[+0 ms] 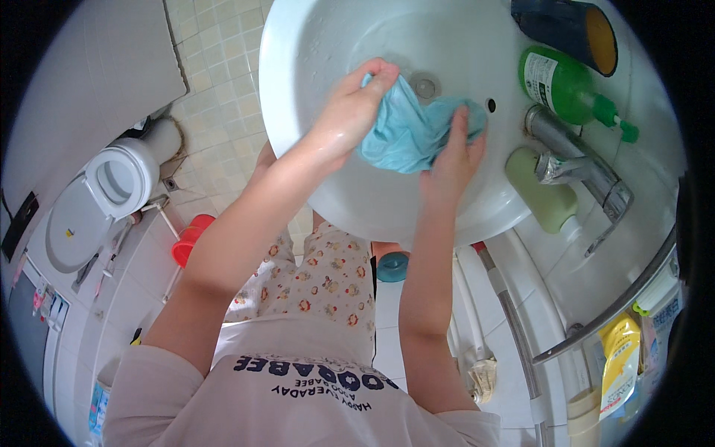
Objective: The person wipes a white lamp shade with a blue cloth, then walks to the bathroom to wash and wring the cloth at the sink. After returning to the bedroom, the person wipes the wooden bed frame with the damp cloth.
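Observation:
A wet light-blue cloth [402, 134] is bunched between my two hands over the bowl of a white washbasin [352, 201]. My left hand [357, 112] pinches the cloth's upper left part between thumb and fingers. On the other side, my right hand [458, 153] grips the bunched right end, thumb on top. Just beyond the cloth lies the round drain [425, 86]. The overflow hole [491, 105] sits in the basin wall near my right hand. The fingers beneath the cloth are partly hidden.
Along the basin's right side are a chrome faucet [581, 151], a green pump bottle [558, 84], a pale green bottle [542, 190] and a dark cup [564, 33]. A toilet [120, 179] and a red bucket [192, 240] are to the left. A glass shelf edge [614, 310] curves at right.

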Demonstrator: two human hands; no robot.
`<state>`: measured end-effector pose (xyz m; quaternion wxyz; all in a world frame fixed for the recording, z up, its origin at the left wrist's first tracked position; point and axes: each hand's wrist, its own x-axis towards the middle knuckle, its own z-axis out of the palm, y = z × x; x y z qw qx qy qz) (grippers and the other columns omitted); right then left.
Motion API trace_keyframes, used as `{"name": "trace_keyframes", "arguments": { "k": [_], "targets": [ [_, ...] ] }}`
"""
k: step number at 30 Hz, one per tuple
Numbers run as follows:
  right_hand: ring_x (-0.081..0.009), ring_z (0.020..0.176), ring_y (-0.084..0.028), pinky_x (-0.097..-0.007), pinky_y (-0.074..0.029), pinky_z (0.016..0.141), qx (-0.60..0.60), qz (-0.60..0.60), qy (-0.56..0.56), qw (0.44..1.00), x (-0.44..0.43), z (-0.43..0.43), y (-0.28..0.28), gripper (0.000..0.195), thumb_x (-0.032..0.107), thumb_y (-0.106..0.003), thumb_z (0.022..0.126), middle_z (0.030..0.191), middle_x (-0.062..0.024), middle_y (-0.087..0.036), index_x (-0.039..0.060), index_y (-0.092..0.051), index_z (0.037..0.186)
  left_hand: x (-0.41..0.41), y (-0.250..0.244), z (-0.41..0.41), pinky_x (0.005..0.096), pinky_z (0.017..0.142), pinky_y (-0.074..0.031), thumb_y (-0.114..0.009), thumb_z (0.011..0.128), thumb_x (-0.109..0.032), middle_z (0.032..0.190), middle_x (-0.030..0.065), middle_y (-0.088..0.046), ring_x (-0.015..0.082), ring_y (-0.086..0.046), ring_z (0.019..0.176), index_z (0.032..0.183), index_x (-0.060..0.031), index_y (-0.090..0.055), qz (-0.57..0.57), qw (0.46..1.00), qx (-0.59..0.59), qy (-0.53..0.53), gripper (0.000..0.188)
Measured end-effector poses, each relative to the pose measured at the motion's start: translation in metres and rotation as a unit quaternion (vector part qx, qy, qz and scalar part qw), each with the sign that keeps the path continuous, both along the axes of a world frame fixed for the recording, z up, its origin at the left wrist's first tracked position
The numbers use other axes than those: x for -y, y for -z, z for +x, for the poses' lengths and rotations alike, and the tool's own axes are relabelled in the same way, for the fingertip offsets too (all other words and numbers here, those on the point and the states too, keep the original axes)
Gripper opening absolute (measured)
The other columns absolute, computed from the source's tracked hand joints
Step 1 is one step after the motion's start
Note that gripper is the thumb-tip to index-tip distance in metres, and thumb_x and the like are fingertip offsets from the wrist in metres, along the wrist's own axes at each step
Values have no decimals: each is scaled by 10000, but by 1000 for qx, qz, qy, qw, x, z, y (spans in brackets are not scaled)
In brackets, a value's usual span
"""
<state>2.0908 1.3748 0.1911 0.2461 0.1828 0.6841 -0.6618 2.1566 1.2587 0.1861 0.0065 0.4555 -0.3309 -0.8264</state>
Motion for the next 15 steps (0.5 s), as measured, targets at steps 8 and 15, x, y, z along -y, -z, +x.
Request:
{"name": "trace_keyframes", "arguments": {
  "k": [8, 15],
  "targets": [
    [-246, 782, -608, -375, -441, 711, -131, 106, -213, 962, 39, 0, 25, 432, 319, -380, 970, 812, -166, -653, -40, -615, 923, -33, 16, -16, 249, 738, -398, -481, 967, -250, 825, -7, -527, 90, -443, 798, 942, -72, -538, -234, 972, 5, 32, 188],
    [-288, 659, -576, -393, -440, 639, -181, 231, -287, 912, 46, 17, 27, 456, 269, -369, 969, 660, -149, -611, -25, -525, 657, -10, 24, -16, 272, 624, -413, -422, 968, -162, 771, 8, -530, 89, -442, 723, 902, -67, -529, -61, 996, 61, 6, 157]
  ]
}}
